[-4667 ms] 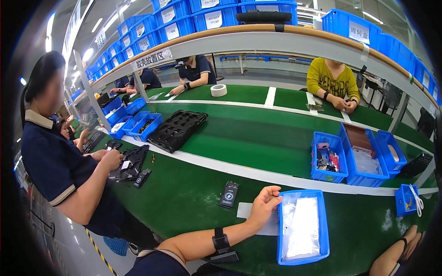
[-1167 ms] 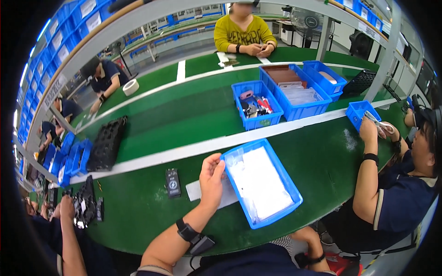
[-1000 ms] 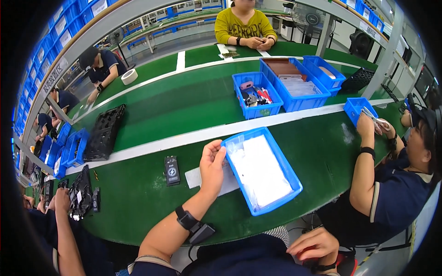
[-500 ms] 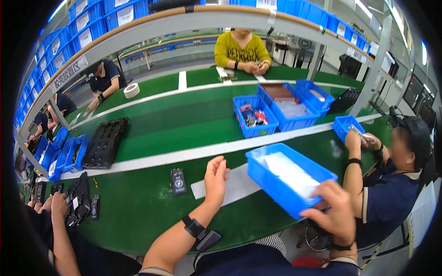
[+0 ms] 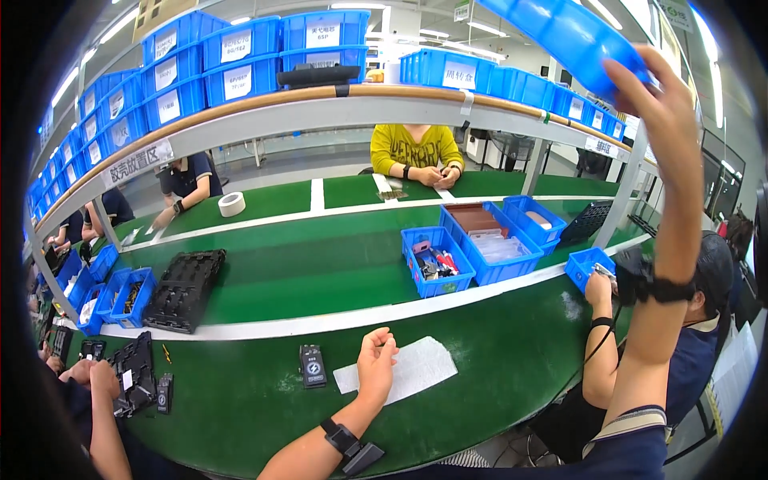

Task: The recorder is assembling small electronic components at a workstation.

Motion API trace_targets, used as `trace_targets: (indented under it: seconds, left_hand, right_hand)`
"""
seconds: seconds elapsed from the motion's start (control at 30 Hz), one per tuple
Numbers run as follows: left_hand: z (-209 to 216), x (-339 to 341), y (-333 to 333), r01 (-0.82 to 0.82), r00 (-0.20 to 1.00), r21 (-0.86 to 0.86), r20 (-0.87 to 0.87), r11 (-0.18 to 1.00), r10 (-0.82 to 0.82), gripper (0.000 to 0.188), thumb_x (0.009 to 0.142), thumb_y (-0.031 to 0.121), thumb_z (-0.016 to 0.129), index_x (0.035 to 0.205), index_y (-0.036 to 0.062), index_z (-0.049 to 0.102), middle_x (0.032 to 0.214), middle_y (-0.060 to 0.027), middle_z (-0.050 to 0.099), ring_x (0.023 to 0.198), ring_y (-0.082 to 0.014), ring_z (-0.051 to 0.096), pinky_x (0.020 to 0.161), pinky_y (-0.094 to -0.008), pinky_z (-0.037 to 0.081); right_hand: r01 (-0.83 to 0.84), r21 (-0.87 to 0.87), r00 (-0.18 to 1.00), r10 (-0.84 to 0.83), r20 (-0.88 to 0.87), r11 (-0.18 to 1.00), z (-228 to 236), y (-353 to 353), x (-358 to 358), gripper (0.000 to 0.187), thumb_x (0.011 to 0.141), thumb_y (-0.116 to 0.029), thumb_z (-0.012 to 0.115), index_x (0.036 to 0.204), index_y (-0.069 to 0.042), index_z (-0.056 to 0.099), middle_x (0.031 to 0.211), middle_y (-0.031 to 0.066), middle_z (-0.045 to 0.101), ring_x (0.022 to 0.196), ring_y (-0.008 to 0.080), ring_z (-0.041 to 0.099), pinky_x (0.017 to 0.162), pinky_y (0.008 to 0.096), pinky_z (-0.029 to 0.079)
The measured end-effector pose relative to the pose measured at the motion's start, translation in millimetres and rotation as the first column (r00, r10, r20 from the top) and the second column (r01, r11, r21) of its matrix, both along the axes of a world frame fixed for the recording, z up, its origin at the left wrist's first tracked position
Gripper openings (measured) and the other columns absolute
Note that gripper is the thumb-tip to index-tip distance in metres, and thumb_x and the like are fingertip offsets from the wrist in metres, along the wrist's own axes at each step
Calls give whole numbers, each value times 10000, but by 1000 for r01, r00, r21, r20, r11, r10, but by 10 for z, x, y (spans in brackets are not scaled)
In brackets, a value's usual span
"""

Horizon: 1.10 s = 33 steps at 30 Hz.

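Note:
My right hand is raised high at the upper right, its fingers closed on the end of a blue plastic bin. The bin's underside and side face me, so its inside is hidden. Low over the green table, my left hand is loosely curled, with nothing visible in it. Beside and partly beneath that hand lies a white sheet of thin, textured material. A flat black pack with a round lightning emblem rests left of the hand.
Blue bins line the shelf across the table. A bin of small parts stands behind the white divider strip. A black tray lies left. Co-workers sit on both sides; a person in yellow sits opposite.
My right hand has lifted the blue bin from above the table to shelf height, tipping its underside toward me. The view has tilted up. My left hand stays by the white sheet.

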State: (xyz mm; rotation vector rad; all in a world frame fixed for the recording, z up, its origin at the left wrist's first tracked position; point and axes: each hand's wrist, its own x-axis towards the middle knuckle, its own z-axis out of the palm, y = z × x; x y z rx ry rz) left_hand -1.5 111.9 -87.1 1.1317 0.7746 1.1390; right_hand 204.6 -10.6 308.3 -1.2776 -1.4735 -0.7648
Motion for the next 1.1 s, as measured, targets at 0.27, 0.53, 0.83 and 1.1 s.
trace_targets:
  seconds: [0.27,0.53,0.83,1.1]
  left_hand:
    - [-36,52,9,7,1000,21,27,1000,-7,296,835,106,565,1114,47,485,979,-33,521,770,-83,511,645,-224,440]
    - [-58,26,-4,-10,998,38,-66,999,13,313,809,83,586,1106,28,501,1012,-60,546,764,-90,510,687,-237,441]
    - [-136,67,4,-13,997,97,-73,995,20,313,796,95,608,1090,40,517,986,-65,563,748,-95,513,677,-243,446]
    - [-86,60,11,4,996,113,-93,994,7,314,793,82,604,1091,38,515,1000,-71,558,752,-101,513,660,-242,448]
  right_hand:
    - [272,56,938,-278,205,961,608,1272,837,501,702,-433,688,946,-2,612,856,177,629,810,273,612,747,351,470]
    - [321,-57,926,-300,230,945,541,1888,1127,512,685,-420,692,983,-11,611,924,189,625,884,306,599,792,372,457]
    - [62,-96,997,-58,45,993,630,2023,923,541,710,-465,673,988,-7,603,816,133,637,690,206,624,654,302,498]
    - [146,-154,975,-115,191,977,606,2048,527,487,724,-443,687,978,-35,609,721,83,604,611,138,593,548,272,506]
